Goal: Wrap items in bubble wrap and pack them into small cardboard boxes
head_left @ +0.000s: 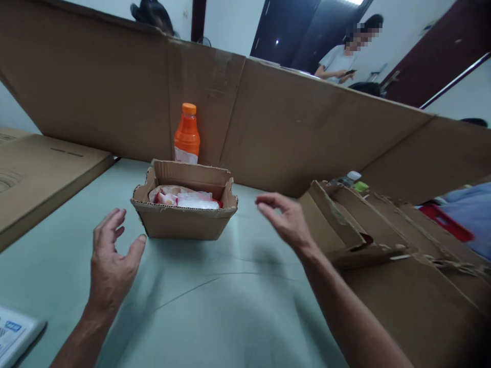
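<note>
A small open cardboard box (pixel 184 222) sits on the pale green table (pixel 230 301), holding several plastic-wrapped packets (pixel 186 198). An orange bottle with an orange cap (pixel 186 135) stands upright just behind it. My left hand (pixel 111 255) hovers to the box's lower left, fingers spread and empty. To the right of the box my right hand (pixel 286 220) is held out with fingers loosely apart and nothing in it. Neither hand touches the box.
A tall cardboard wall (pixel 307 128) runs along the back. Flat cardboard (pixel 38 174) lies at left, torn cardboard boxes (pixel 383 240) at right with bottle caps (pixel 353 179) behind. A printed white item (pixel 15 332) sits bottom left. A person stands beyond the wall.
</note>
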`<state>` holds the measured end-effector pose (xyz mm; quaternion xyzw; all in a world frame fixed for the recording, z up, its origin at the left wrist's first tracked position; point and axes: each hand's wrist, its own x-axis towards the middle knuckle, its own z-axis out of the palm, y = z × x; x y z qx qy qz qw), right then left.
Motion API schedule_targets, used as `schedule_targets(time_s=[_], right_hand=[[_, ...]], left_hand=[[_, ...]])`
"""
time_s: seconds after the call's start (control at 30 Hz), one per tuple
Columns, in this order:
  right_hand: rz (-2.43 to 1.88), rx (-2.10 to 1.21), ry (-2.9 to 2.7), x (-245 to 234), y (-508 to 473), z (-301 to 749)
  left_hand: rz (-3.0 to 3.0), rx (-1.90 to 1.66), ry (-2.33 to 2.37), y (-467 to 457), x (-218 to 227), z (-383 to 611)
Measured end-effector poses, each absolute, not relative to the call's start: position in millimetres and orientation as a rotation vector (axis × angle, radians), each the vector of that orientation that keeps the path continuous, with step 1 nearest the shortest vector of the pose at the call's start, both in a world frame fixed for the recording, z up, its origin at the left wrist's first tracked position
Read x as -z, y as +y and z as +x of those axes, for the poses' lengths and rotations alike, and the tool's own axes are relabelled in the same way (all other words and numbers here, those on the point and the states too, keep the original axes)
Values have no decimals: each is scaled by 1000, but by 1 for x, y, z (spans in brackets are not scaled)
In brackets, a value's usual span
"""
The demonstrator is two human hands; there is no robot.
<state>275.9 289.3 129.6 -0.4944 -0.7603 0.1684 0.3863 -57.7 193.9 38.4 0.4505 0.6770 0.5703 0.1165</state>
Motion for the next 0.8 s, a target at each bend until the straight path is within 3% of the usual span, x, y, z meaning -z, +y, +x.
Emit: schedule_targets(time_s=[0.2,0.37,0.6,0.8], right_hand=[[-1296,-802,-1960,-48,272,223],[-1339,-745,-2019,-53,275,196],[-1520,-424,-1794,-58,175,282],[-1346,-312,-1983,-33,87,294]], left_hand=[[1067,-1668,1621,217,-18,-61],[1043,-1717,1664,220,-17,-58],[1109,-1417,1379,177,-30,22],[1009,-1339,1680,89,-2,-33]])
